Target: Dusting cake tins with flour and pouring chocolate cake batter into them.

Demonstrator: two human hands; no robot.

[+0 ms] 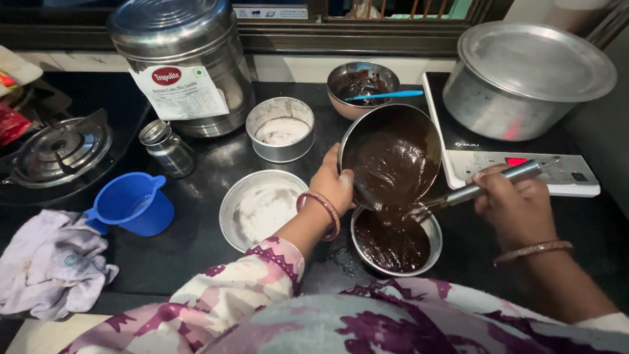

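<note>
Steel mixing bowl (393, 157) of dark batter gripped at rim by left hand (333, 183), tilted over small round tin (396, 240) at near centre. Whisk (481, 187) clasped by steel handle in right hand (514, 206), wires set at bowl's lip. Batter seen falling into tin. Two floured empty tins (262, 206) (281, 128) placed left of it; blue cup (134, 203) further left.

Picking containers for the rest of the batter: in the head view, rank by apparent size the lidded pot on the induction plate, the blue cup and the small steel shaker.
1. Lidded pot, clearly largest.
2. Blue cup.
3. Small steel shaker, smallest.
The cup sits nearer the camera, yet the order looks safe.
</note>
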